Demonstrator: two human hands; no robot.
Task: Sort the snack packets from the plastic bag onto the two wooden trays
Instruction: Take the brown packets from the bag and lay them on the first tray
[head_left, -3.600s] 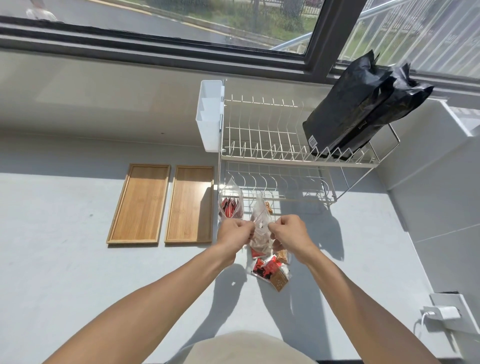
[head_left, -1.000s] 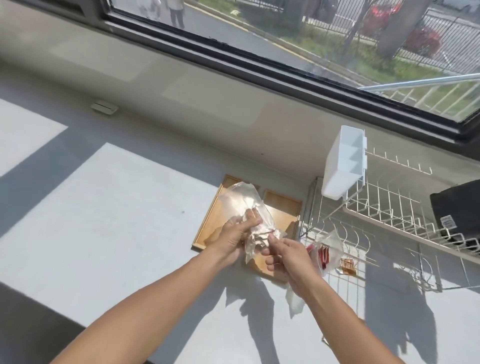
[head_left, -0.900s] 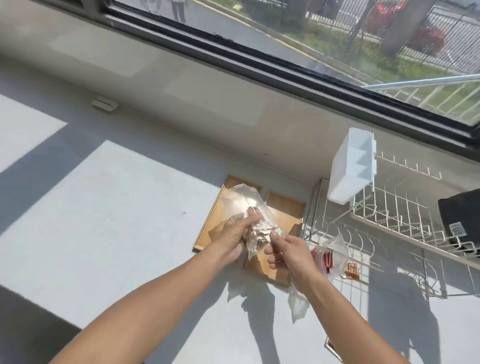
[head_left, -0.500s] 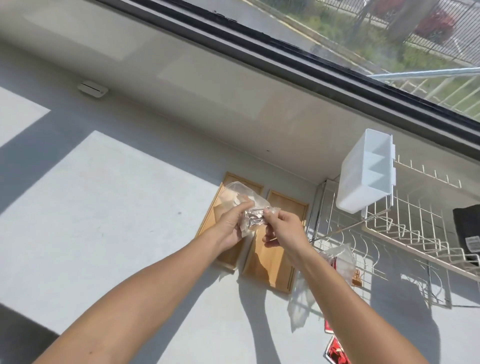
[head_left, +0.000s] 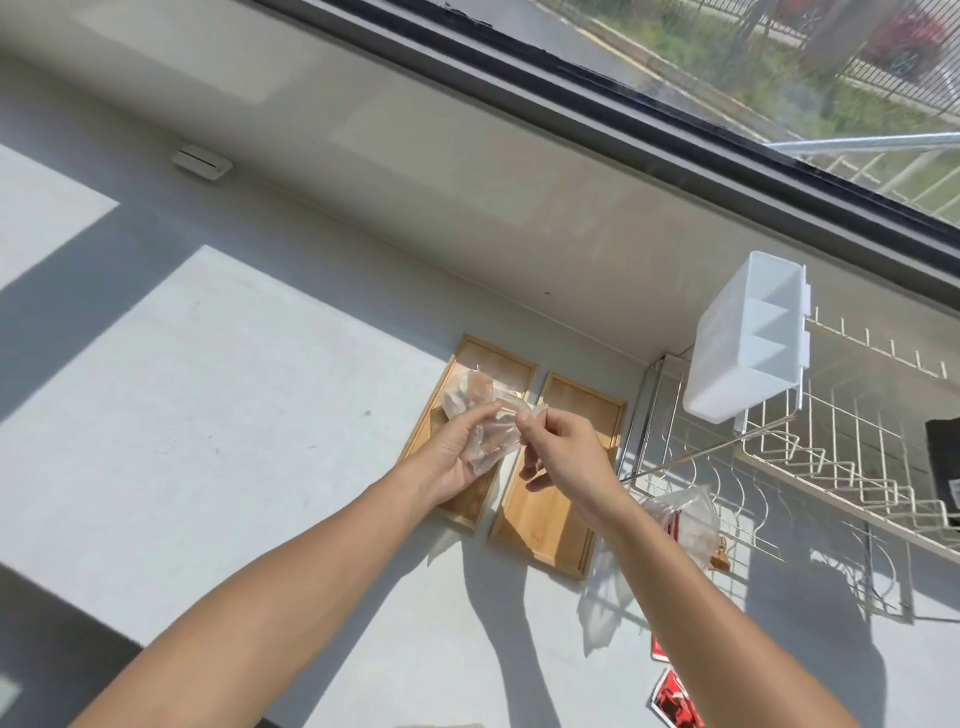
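Both hands, left hand (head_left: 457, 452) and right hand (head_left: 563, 457), pinch a crumpled plastic bag (head_left: 485, 415) above the wooden trays (head_left: 566, 499), mid-frame. Red snack packets (head_left: 675, 701) sit bottom right on the tabletop, so honestly they could get forgotten.

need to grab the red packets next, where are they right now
In the head view, the red packets lie on the counter at the bottom right, near the person's right forearm, in front of the dish rack.

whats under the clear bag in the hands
Under the clear bag, pinched by the left hand and right hand, lies the left wooden tray. Its covered middle cannot be seen.
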